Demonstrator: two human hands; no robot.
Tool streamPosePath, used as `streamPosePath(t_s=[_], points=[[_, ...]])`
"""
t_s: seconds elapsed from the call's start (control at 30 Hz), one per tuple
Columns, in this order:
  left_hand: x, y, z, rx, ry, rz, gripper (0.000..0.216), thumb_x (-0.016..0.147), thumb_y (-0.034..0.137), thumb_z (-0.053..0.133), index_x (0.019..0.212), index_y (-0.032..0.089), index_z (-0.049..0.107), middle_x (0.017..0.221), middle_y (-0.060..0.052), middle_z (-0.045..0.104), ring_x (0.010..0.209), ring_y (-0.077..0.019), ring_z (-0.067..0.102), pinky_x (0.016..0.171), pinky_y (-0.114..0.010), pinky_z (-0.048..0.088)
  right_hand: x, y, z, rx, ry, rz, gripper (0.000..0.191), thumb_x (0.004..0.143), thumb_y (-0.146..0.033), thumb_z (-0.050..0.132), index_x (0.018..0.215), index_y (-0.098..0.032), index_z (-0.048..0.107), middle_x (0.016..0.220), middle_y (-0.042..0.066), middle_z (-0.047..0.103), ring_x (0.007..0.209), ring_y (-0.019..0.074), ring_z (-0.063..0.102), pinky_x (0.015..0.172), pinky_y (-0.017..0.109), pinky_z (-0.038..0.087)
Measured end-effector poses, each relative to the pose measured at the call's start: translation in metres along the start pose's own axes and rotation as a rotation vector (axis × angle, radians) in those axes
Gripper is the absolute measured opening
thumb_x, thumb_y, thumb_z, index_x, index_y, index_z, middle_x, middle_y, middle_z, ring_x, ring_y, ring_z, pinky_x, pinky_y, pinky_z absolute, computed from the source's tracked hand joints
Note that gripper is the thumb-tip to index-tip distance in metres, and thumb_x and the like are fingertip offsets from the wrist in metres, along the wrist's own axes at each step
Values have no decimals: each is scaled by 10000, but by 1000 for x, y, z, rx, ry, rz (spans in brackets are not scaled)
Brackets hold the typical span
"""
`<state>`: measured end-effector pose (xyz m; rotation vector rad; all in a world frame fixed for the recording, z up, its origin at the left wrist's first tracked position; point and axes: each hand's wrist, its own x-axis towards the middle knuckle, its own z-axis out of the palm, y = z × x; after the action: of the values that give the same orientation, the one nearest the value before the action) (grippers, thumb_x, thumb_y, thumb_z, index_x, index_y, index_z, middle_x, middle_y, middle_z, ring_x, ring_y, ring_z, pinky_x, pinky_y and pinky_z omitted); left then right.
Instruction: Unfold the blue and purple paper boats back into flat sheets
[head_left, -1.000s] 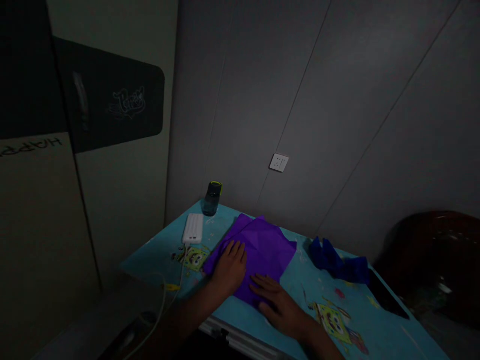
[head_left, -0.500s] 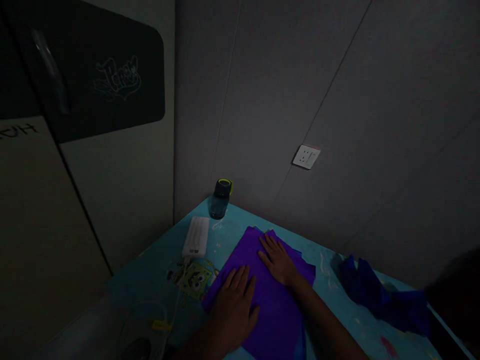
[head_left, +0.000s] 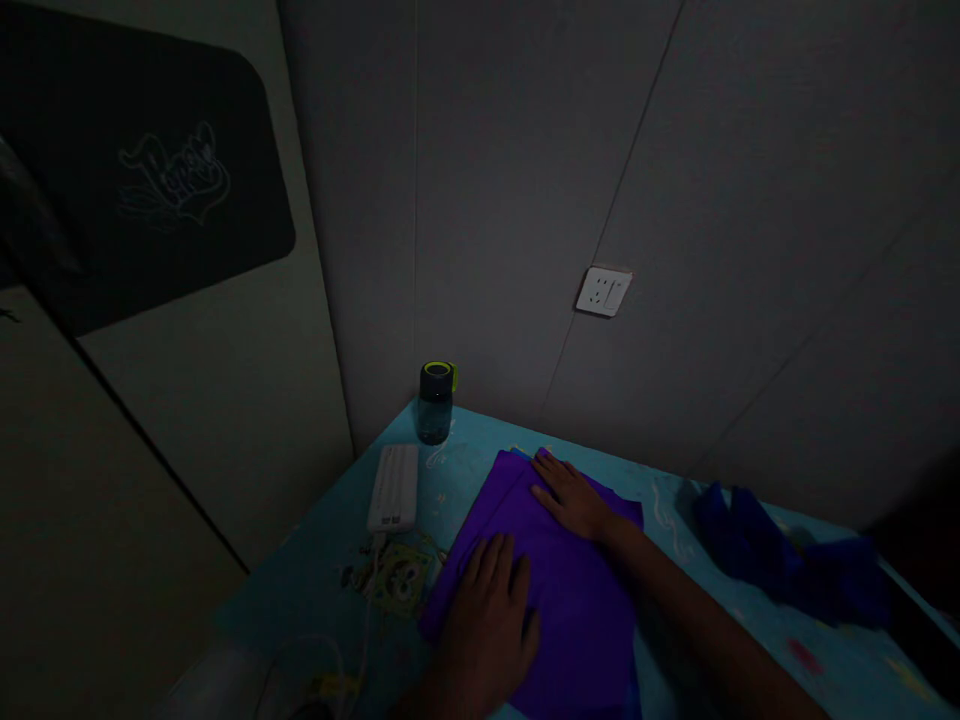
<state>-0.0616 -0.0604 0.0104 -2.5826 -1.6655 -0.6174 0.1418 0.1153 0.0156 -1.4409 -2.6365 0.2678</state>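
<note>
A purple cloth, its kind not clear, lies flat in layers on the light-blue printed table cover. Bits of blue show along its edges. My left hand rests flat on the cloth's lower left part, fingers stretched out. Near the far edge, my right hand lies palm down with its fingers spread on the same cloth. Neither hand grips anything. Whatever lies under the palms is hidden.
Left of the cloth sits a white power bank with a cable. Behind it stands a dark water bottle in the corner. Crumpled blue fabric lies to the right. A wall with a socket and a cabinet border the surface.
My right hand has slid toward the cloth's far edge. My left hand stays flat on its lower left part. The head view has turned slightly.
</note>
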Motion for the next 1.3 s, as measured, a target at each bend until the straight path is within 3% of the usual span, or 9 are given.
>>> streamPosePath(t_s=[0.13, 0.27, 0.4, 0.6, 0.77, 0.93, 1.17, 1.3], points=[[5, 9, -11, 80, 25, 12, 497, 928, 449, 467, 1306, 151, 592, 1445, -157, 511, 1377, -332, 414, 1165, -595, 266, 2, -13, -12, 8, -31, -40, 766, 954, -678, 175, 1535, -193, 296, 1594, 86, 270, 1500, 257, 153, 1226, 502, 86], [6, 15, -16, 115, 57, 61, 451, 934, 376, 442, 1258, 121, 626, 1384, -158, 570, 1356, -318, 446, 1168, -560, 281, 4, -32, -18, 0, -38, -93, 743, 970, -654, 170, 1537, -188, 287, 1604, 86, 246, 1502, 255, 144, 1227, 488, 65], [-2, 13, -18, 78, 118, 105, 492, 915, 367, 449, 1341, 150, 565, 1411, -139, 548, 1376, -346, 403, 1153, -586, 283, 5, -51, -15, 39, -42, -187, 704, 989, -615, 180, 1541, -188, 274, 1608, 77, 241, 1504, 229, 138, 1231, 456, 72], [-19, 1, -5, 35, 45, 196, 615, 867, 470, 527, 1433, 236, 475, 1496, -134, 452, 1373, -395, 376, 1126, -643, 247, 8, -74, -3, 71, -58, -306, 684, 997, -589, 234, 1540, -174, 273, 1606, 118, 236, 1497, 251, 171, 1225, 486, 56], [-29, -8, 11, 43, -26, 188, 749, 824, 572, 580, 1493, 296, 382, 1524, -144, 408, 1383, -438, 340, 1082, -679, 259, 10, -80, 8, 127, -55, -333, 679, 1001, -580, 251, 1547, -177, 250, 1612, 123, 205, 1499, 255, 159, 1222, 499, 78], [-31, -12, 20, 35, -53, 175, 789, 812, 564, 602, 1513, 328, 328, 1564, -139, 341, 1393, -446, 323, 1045, -692, 295, 7, -58, 8, 150, -52, -293, 663, 1001, -588, 229, 1554, -223, 225, 1620, 86, 193, 1500, 228, 162, 1225, 463, 79], [-30, -9, 12, 17, -36, 164, 742, 840, 534, 583, 1509, 332, 336, 1565, -106, 351, 1393, -416, 342, 1076, -656, 299, -19, 20, 4, 60, -11, 52, 739, 979, -635, 149, 1560, -181, 198, 1626, 91, 154, 1507, 240, 121, 1220, 457, 84], [-32, -6, 4, 38, -5, 161, 718, 867, 545, 546, 1514, 324, 325, 1563, -106, 355, 1383, -401, 364, 1077, -641, 310, -25, 34, 6, 37, 22, 151, 779, 956, -677, 144, 1559, -186, 207, 1626, 93, 161, 1505, 249, 134, 1214, 470, 71]])
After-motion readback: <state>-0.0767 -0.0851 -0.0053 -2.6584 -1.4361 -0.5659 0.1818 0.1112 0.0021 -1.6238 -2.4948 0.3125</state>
